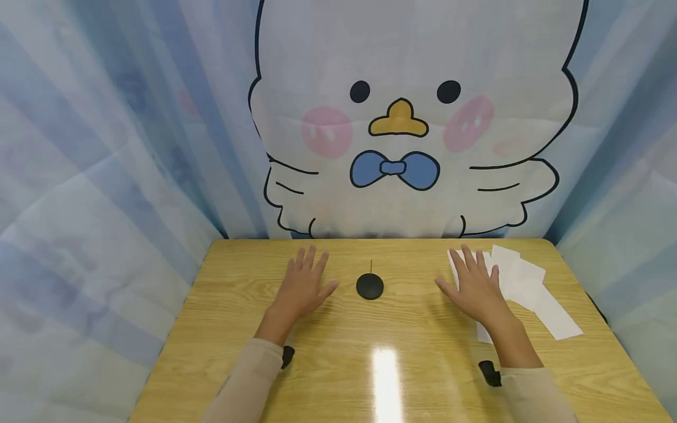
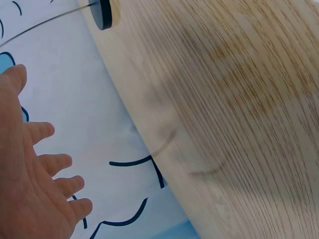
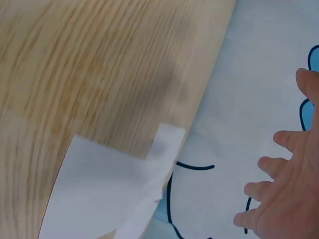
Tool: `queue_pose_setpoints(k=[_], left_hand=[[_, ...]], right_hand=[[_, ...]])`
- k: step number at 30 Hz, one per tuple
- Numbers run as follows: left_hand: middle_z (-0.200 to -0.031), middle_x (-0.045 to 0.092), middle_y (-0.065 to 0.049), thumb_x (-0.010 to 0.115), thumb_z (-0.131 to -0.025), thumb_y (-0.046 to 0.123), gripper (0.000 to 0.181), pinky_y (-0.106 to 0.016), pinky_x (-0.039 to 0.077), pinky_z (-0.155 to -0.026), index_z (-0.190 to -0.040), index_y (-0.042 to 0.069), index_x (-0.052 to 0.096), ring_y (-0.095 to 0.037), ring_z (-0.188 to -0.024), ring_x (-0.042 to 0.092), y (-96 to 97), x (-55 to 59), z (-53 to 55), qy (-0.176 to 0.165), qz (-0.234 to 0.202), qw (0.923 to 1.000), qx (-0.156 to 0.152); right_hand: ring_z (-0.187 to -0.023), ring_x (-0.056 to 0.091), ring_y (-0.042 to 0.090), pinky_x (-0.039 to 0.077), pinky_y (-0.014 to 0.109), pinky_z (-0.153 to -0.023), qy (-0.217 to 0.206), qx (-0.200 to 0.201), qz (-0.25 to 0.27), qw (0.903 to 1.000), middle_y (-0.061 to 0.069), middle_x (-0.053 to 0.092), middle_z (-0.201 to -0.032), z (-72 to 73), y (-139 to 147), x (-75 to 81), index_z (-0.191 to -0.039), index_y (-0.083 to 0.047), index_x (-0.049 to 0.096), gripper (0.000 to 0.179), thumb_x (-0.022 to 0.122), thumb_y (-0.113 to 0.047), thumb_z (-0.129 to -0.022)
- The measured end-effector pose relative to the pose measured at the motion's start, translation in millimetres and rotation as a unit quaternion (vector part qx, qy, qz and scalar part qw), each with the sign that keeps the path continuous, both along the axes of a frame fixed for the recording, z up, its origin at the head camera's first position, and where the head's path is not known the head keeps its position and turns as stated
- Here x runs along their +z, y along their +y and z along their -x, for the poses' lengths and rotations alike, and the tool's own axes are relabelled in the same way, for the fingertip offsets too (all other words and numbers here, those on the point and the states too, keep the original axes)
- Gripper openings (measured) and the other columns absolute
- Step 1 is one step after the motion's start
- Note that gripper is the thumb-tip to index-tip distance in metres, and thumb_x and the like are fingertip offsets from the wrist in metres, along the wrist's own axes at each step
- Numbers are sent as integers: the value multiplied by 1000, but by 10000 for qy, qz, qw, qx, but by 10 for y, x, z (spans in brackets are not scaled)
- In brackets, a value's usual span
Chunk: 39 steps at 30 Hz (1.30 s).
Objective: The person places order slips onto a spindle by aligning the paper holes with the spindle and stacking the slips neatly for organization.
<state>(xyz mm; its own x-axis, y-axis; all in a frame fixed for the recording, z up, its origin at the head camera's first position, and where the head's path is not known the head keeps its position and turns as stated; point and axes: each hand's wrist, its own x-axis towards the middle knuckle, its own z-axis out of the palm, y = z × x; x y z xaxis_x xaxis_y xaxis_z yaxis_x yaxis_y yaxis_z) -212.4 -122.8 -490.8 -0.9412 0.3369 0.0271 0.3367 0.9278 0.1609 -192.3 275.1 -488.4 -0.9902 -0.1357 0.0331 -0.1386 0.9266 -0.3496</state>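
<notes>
While the left hand is hovering at ten o'clock over the bench, its grip is standing apart, fingers spreading. Between the hands, a black disc is sitting at twelve o'clock on the bench, a thin stick rising from it. At two o'clock the right hand is hovering, its grip also standing apart; just beyond, toward three o'clock, white papers are lying overlapped, the hand partly covering them in the head view.

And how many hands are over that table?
2: the left hand, left of the black disc, and the right hand, partly covering white papers in the head view. No other hand shows.
</notes>
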Motion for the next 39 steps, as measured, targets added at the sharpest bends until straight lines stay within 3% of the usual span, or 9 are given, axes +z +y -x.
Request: queue_pose_setpoints(k=[10, 22, 32, 39], left_hand=[[-172, 13, -20, 47, -106, 56, 76, -61, 21, -125, -166, 15, 23, -45, -158, 11, 120, 13, -18, -225, -180, 9990, -339], [-169, 24, -22, 50, -106, 55, 77, -58, 27, -124, -165, 12, 25, -44, -155, 26, 258, -106, 24, -328, -607, 9947, -761], [-169, 28, -17, 56, -102, 57, 84, -52, 34, -122, -166, 14, 23, -35, -154, 32, 420, -206, 51, -673, -1033, 9889, -832], [-168, 29, -16, 60, -101, 54, 85, -51, 35, -121, -165, 12, 24, -33, -155, 32, 508, -275, 94, -885, -1428, 9822, -841]], right_hand=[[-150, 11, 62, 17, 79, -113, 240, 90, 134, 9996, 34, 13, -166, -35, 286, -82, -162, 1, 24, 84, 55, -51, -104], [-150, 20, 56, 21, 75, -114, 358, 63, 516, 9980, 31, 18, -167, -132, 641, -80, -162, -2, 26, 75, 56, -42, -106], [-148, 21, 60, 25, 79, -105, 246, -148, 896, 9956, 33, 17, -166, -203, 1036, -155, -165, -4, 19, 75, 52, -41, -108], [-142, 23, 66, 25, 81, -104, -116, -605, 1192, 9910, 40, 19, -162, -228, 1315, -211, -165, -1, 13, 78, 47, -43, -109]])
